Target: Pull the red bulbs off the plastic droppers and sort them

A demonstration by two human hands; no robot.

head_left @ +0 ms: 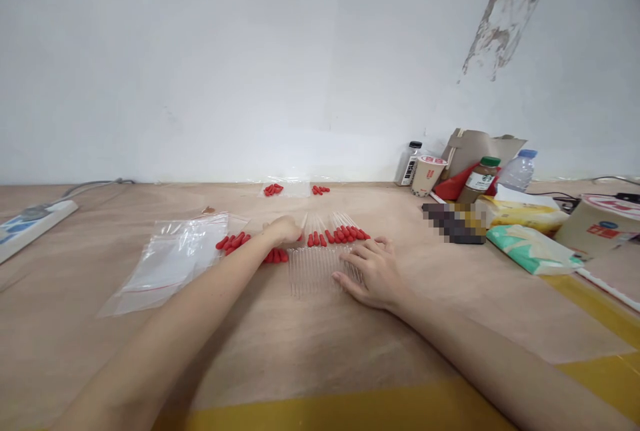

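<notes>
My left hand [284,229] reaches over the middle of the table with its fingers curled. A red rubber bulb shows at their right edge, and what lies inside the fingers is mostly hidden. My right hand [374,272] rests with fingers apart on the right end of a row of clear thin tubes [313,271], side by side on the table. Behind this row lie several droppers [345,233], clear tubes with red bulbs pointing toward me. More red bulbs [233,243] lie left of my left wrist, with others [277,256] just under my forearm.
Clear zip bags [175,254] lie at left, beside a power strip [37,225]. Loose red bulbs [273,189] sit on a plastic bag near the wall. At right stand a paper cup [428,176], bottles [481,179], tissue packs [533,249] and a paper tub [595,227].
</notes>
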